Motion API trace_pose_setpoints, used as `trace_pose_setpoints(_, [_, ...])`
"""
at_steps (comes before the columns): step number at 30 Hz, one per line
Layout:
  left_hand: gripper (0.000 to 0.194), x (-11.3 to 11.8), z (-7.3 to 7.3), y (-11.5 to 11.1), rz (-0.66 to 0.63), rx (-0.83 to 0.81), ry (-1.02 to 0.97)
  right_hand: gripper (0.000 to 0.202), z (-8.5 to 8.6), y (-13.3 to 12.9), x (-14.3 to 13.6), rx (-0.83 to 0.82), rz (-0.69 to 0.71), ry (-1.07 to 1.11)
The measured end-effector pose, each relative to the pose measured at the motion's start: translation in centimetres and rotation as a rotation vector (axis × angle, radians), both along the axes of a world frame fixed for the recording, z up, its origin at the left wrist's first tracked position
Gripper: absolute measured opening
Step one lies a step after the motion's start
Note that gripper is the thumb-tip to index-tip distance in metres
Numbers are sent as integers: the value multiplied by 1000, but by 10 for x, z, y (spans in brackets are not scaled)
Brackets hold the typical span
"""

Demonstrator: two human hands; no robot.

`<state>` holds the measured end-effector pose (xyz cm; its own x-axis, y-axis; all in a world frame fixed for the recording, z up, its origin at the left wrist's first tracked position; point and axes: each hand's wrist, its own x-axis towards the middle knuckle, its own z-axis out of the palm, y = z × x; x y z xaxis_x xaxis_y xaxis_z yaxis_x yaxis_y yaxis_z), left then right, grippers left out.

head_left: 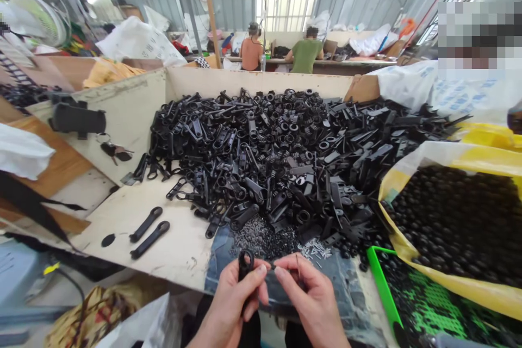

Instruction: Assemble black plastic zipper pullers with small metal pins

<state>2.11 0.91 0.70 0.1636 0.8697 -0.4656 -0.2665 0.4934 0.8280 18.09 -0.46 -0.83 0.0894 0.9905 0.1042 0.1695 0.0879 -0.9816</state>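
Note:
My left hand [240, 293] is closed on a black plastic part with a ring end [245, 262], which sticks up above the thumb. Its fingertips almost meet those of my right hand [308, 291], which is pinched closed. Whatever lies between the right fingertips is too small and hidden to name. Both hands are over the front edge of a dark blue mat [216, 261]. Just beyond them lie a heap of tiny grey pieces [255, 236] and some silvery pins [314, 250]. Two long black parts with ring ends [150, 239] rest to the left, near a black disc [108, 240].
A large pile of black plastic parts [261, 152] fills the walled bench. At right stand a yellow-and-white sack [448, 155] of black balls and a green tray [381, 283]. Keys [116, 151] hang on the left wall [122, 103]. Two people sit far behind.

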Motion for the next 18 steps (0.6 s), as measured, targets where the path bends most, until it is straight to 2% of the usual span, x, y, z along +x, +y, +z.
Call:
trace_pose_setpoints(8, [54,-1,4,-2,19,-20,-101,32,9,0,-5,91,39,-84])
trace_pose_setpoints(18, [48,2,-2,-6,7,-59,-159,21,9,-2,-5,180,41,-119])
